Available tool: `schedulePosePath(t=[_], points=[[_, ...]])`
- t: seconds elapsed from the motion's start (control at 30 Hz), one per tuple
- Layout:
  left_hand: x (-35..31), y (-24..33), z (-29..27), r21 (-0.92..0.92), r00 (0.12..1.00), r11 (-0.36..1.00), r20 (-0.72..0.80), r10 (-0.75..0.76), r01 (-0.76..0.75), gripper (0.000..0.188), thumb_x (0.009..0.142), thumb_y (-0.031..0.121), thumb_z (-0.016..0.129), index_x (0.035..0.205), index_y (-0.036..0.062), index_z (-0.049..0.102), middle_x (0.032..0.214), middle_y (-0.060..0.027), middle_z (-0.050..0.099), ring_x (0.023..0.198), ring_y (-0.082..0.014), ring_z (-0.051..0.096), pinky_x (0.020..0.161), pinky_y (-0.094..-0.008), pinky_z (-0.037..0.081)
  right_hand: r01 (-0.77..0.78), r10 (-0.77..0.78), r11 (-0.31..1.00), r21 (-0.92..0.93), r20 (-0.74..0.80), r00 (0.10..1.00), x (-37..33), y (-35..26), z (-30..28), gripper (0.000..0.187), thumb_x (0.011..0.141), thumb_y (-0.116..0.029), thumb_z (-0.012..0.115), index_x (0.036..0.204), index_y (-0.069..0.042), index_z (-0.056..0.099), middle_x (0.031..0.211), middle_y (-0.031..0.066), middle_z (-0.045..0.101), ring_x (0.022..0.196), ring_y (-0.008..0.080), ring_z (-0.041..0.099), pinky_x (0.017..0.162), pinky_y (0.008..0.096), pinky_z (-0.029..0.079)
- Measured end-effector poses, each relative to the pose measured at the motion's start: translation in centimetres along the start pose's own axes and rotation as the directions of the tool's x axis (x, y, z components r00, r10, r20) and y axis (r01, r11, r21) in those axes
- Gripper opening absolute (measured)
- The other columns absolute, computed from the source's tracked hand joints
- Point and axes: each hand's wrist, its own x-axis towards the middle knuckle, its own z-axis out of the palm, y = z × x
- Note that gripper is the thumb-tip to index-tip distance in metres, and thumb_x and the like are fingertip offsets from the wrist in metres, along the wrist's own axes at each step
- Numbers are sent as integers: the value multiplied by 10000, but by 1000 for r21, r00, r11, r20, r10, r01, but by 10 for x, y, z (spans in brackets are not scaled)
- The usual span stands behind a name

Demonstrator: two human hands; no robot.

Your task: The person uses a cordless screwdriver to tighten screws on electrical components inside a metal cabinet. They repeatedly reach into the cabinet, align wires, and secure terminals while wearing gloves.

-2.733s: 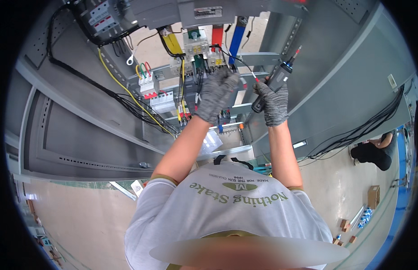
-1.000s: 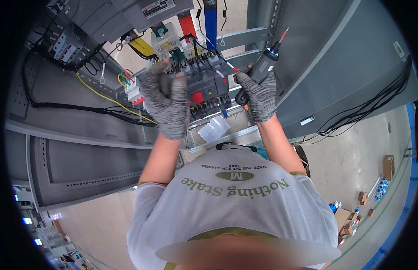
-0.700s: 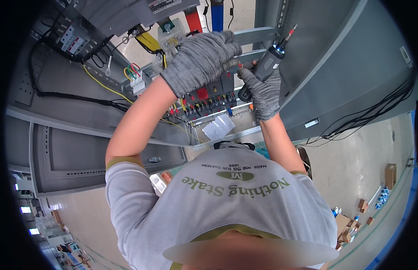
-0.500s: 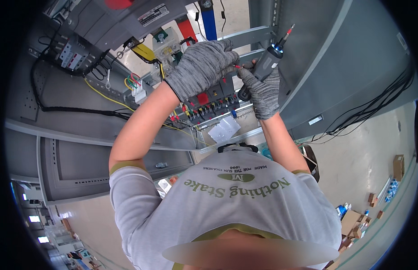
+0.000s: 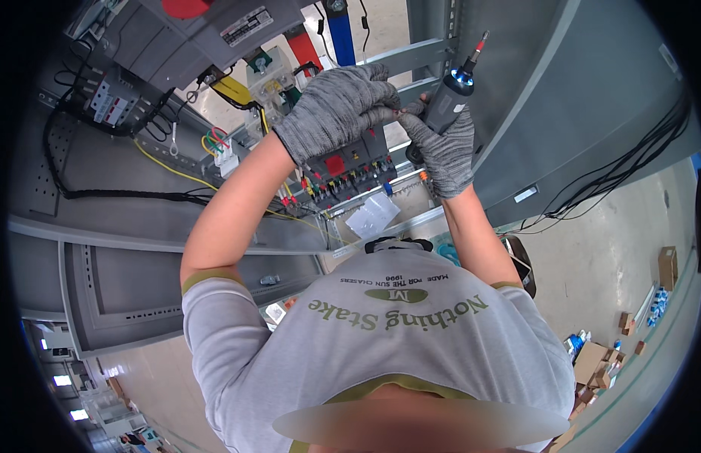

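Observation:
My right hand [image 5: 443, 155], in a grey knit glove, is closed around a dark grey electric screwdriver [image 5: 446, 106]. The tool points up and away, with a blue-lit collar and a red-banded bit. My left hand [image 5: 339, 106], gloved the same way, has its fingers bent together, and its fingertips meet those of my right hand. Whatever sits in that pinch is too small and hidden to name. Below my left hand lies a dark breaker block [image 5: 335, 164] with a red patch. A row of wired terminals [image 5: 354, 183] runs along its near side.
Grey cabinet walls surround the work, with a large panel [image 5: 584, 113] at the right and black cables [image 5: 614, 170] hanging by it. Red [image 5: 301, 47] and blue [image 5: 340, 38] bars stand at the far side. A white paper [image 5: 373, 215] lies near the terminals.
The small red piece that showed between my fingertips is now mostly covered, and the fingertips are closer together. My right hand still grips the screwdriver. The whole view has shifted slightly.

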Motion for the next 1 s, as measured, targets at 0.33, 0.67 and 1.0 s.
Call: schedulePosePath(t=[0.33, 0.67, 1.0], points=[[-2, 13, 7, 183, 977, 982, -211, 1, 39, 199, 830, 235, 633, 946, 73, 636, 927, -121, 570, 862, -299, 592, 746, -420, 476, 76, -76, 997, 27, -16, 997, 4, 5, 5, 336, 790, -3, 717, 1052, -25, 508, 915, 91, 668, 854, 163, 658, 737, 267, 528], [-1, 13, 5, 165, 924, 972, -370, -94, 165, 134, 828, 199, 648, 894, 82, 645, 843, -94, 575, 753, -284, 591, 657, -406, 459, -268, 267, 963, -12, 151, 952, -21, -23, -12, 573, 793, -132, 749, 1251, -38, 416, 862, 54, 592, 734, 114, 577, 641, 270, 513], [0, 8, 5, 76, 896, 966, -396, -200, 249, 129, 836, 191, 660, 897, 78, 666, 855, -100, 613, 783, -281, 621, 681, -381, 487, -386, 382, 920, -75, 397, 834, -67, -31, -26, 685, 930, -267, 596, 1430, -8, 207, 884, 84, 580, 653, 129, 574, 565, 268, 496]])
